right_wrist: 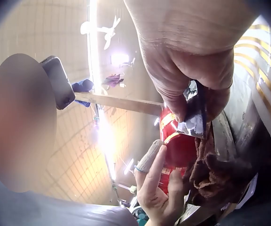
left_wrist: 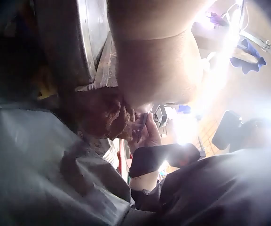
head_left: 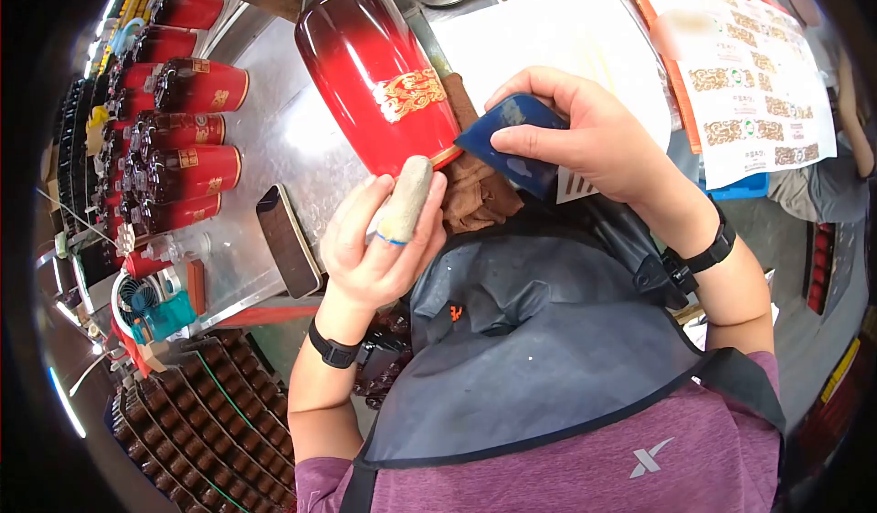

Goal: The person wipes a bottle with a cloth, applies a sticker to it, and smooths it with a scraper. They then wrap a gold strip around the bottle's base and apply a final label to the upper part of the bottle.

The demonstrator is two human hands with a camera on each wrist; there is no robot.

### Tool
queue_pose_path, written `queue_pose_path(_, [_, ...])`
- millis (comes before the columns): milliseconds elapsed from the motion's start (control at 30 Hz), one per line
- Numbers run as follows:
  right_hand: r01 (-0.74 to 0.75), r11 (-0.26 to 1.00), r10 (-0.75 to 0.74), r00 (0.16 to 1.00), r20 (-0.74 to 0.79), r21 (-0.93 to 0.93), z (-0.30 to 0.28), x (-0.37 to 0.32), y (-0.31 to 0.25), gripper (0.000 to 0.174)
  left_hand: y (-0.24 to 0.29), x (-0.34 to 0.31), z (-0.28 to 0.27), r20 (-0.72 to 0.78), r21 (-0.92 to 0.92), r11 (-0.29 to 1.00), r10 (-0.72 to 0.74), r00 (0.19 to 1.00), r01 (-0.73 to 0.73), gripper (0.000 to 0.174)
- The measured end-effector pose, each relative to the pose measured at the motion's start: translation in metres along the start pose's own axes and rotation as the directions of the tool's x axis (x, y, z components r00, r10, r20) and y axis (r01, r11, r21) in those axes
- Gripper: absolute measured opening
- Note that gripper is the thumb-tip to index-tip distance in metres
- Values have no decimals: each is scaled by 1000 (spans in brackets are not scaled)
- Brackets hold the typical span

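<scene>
A glossy red bottle (head_left: 365, 65), darkening toward its neck, lies with its base toward me and carries a gold patterned decal (head_left: 407, 95). My right hand (head_left: 594, 134) pinches a flat blue scraper (head_left: 525, 143) between thumb and fingers, one corner right at the bottle's base edge. My left hand (head_left: 379, 248) is at the near side of that base, its fingers extended toward it. One of its fingers wears a greyish finger sleeve (head_left: 409, 198) with a blue rim. Beneath the base bunches a brown cloth (head_left: 480, 193). In the right wrist view the scraper (right_wrist: 192, 117) overlaps the bottle (right_wrist: 180, 150).
Several finished-looking red bottles (head_left: 196, 170) lie stacked at left. A phone (head_left: 290, 239) rests on the metal table (head_left: 274, 84), with a small fan (head_left: 139, 296) beyond. Printed decal sheets (head_left: 749, 79) hang at right. Rows of dark bottles (head_left: 201, 422) fill the lower left.
</scene>
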State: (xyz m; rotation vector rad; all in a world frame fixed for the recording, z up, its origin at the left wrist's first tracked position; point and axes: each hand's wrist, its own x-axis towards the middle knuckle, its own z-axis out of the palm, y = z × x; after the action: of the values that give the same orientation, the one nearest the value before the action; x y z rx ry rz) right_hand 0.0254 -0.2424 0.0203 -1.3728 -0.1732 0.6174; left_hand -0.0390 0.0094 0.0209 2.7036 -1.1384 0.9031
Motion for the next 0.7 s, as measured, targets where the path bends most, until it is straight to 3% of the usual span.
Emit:
queue_pose_path(67, [26,1000,-26,1000,-11,11,1,0,-1,27,0,2,-2,15,19,1000,4,1000,-4,35])
queue_pose_path(167, [126,983,-127,992,2,-132,-5,0,2,31,3,9,4,50,49,999,16,999,-18,37])
queue_pose_path(233, [302,868,-322,947,15,-395,-15,-3,3,30,11,17,5,124,73,997,-6,992,-3,38])
queue_pose_path(300, [176,932,-207,976,-68,-317,-24,-21,-11,27,15,21,6,145,121,993,-16,989,-2,41])
queue_pose_path(367, [188,911,-251,958,-135,-367,-47,-42,-21,22,12,15,2,150,84,996,-8,989,-4,42])
queue_pose_path(433, [50,948,-138,955,-263,-314,-86,-73,-23,26,6,1,4,91,34,999,-2,996,-1,41])
queue_pose_path(567, [42,998,-56,742,-668,-37,-161,-150,-22,35,6,-12,1,43,-59,996,-69,997,71,33])
queue_pose_path(633, [-42,999,29,619,-785,4,-220,-183,-8,43,8,-9,2,19,-42,997,-60,998,61,33])
queue_pose_path(700, [-51,998,67,576,-815,46,-252,-206,-13,50,10,4,2,14,-31,998,-63,998,63,35])
